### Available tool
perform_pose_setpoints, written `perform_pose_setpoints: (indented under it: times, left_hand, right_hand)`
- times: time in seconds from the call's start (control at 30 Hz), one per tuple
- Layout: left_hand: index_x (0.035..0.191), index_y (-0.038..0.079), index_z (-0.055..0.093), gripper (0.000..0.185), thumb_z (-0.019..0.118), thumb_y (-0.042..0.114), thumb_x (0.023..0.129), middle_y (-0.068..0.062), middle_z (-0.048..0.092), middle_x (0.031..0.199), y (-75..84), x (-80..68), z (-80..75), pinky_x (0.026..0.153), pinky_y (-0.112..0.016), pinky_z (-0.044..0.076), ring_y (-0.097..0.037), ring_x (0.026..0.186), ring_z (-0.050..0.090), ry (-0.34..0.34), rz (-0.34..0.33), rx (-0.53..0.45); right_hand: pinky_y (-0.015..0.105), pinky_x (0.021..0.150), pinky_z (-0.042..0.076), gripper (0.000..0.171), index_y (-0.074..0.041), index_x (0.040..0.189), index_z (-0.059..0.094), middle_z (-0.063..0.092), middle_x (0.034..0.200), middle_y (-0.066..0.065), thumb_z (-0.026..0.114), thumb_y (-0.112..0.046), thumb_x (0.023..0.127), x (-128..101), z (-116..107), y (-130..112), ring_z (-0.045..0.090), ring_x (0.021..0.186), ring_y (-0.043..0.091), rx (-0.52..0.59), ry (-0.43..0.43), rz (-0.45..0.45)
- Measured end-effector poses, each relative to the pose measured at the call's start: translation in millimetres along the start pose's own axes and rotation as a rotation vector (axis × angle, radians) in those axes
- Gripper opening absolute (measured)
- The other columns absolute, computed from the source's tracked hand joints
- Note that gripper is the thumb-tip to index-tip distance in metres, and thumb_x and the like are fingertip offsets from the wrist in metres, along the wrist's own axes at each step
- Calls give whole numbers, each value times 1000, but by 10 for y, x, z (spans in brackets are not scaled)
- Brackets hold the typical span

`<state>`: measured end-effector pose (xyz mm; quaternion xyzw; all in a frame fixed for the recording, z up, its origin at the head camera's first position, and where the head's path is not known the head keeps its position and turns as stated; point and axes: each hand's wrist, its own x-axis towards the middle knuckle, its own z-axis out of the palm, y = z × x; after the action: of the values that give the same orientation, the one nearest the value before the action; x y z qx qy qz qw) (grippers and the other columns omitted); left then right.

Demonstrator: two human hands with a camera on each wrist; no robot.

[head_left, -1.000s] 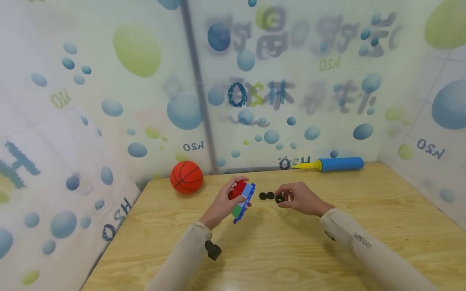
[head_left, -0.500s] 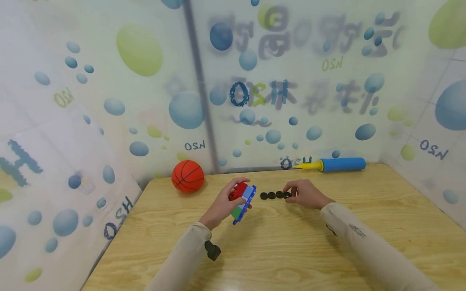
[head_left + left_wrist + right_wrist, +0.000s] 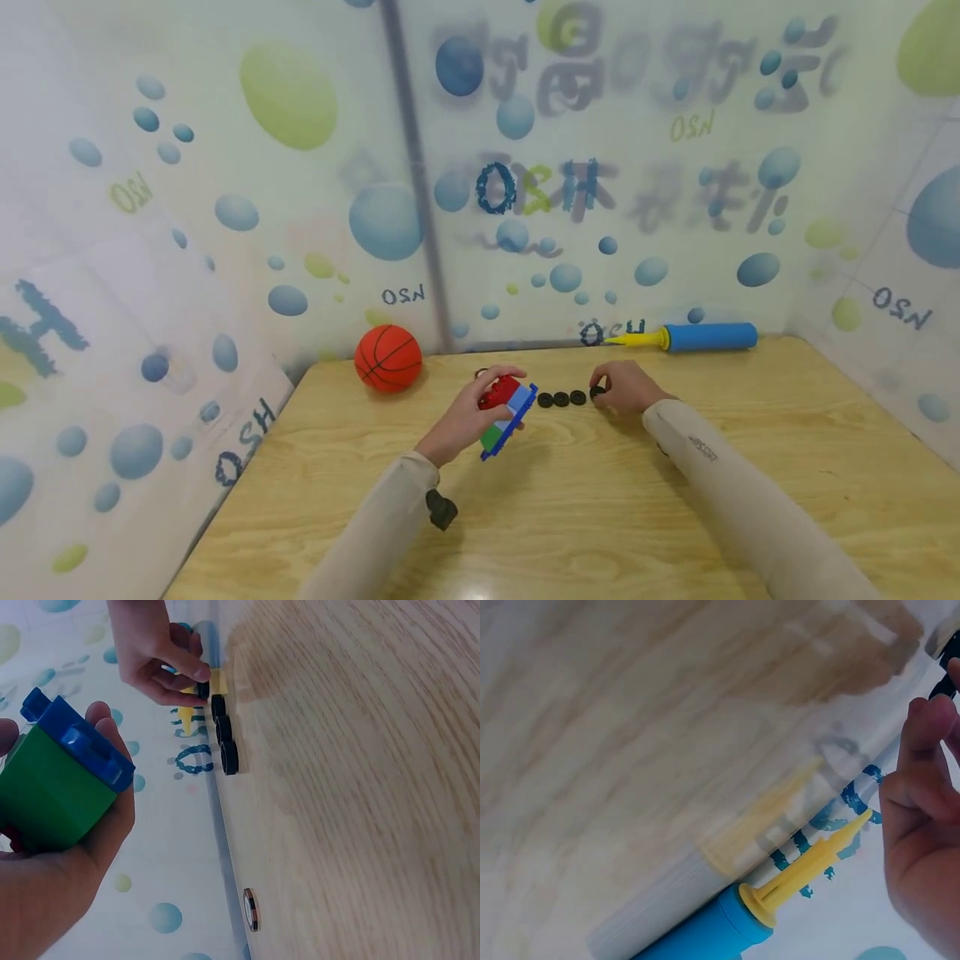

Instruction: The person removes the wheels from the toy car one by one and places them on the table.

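Wooden table (image 3: 570, 508) meets bubble-print walls (image 3: 300, 208). Left hand (image 3: 467, 412) grips blocks (image 3: 504, 410); right hand (image 3: 626, 388) pinches a wheel (image 3: 596, 391)

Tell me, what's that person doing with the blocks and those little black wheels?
The left hand holds a toy block stack of red, green and blue above the wooden table. The right hand pinches a small black wheel at the end of a row of three more wheels lying on the table. A basketball and a pump sit behind.
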<state>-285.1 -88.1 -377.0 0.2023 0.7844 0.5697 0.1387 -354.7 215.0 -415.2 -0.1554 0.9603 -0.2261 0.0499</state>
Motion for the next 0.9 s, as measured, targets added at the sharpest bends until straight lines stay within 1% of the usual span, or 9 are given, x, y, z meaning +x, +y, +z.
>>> perform_pose_setpoints:
  times: [0.13, 0.33, 0.43, 0.53, 0.63, 0.77, 0.9]
  left_hand:
    - [144, 28, 48, 51, 58, 12, 97, -17, 49, 143, 34, 0, 3, 92, -45, 58, -32, 102, 72, -4, -2, 11]
    - [139, 36, 51, 49, 59, 13, 97, -16, 44, 144, 44, 1, 16, 86, -38, 60, -24, 101, 70, -5, -26, 19]
    - [139, 37, 51, 49, 59, 12, 97, -16, 43, 144, 41, 4, 21, 85, -37, 60, -23, 100, 71, -11, -28, 11]
    - [140, 36, 50, 49, 59, 12, 97, -16, 47, 143, 37, 10, 27, 85, -38, 60, -24, 100, 71, -24, -19, 10]
    - [140, 36, 50, 49, 59, 13, 97, -16, 50, 141, 31, 16, 36, 87, -38, 60, -22, 100, 71, -37, -14, 12]
    - [140, 35, 50, 49, 59, 13, 97, -16, 51, 140, 29, 16, 43, 87, -38, 60, -22, 99, 71, -44, -8, 9]
    - [140, 34, 50, 49, 58, 12, 98, -17, 52, 139, 35, 16, 44, 86, -38, 60, -24, 100, 72, -46, 1, 9]
  right_hand:
    - [37, 73, 53, 22, -9, 106, 73, 72, 94, 9, 78, -16, 86, 50, -4, 3, 62, 78, 18, 7, -7, -3]
    - [36, 73, 55, 19, -11, 104, 75, 73, 98, 9, 78, -15, 85, 54, 30, 20, 64, 78, 18, 10, -20, 3]
    - [35, 72, 53, 18, -11, 104, 75, 73, 98, 8, 78, -15, 86, 44, 45, 31, 62, 77, 17, 24, -18, 17]
    - [33, 70, 52, 18, -11, 104, 75, 72, 97, 7, 78, -14, 86, 33, 53, 35, 61, 76, 16, 36, -11, 23]
    - [32, 69, 51, 19, -10, 104, 75, 71, 95, 8, 78, -13, 86, 26, 63, 36, 59, 75, 16, 38, -5, 8]
    - [33, 69, 51, 21, -9, 106, 74, 71, 94, 8, 78, -13, 86, 27, 73, 26, 59, 75, 16, 35, -2, -10]
    - [35, 71, 53, 24, -8, 108, 74, 72, 94, 9, 78, -13, 85, 16, 63, 6, 61, 75, 16, 34, 0, -8]
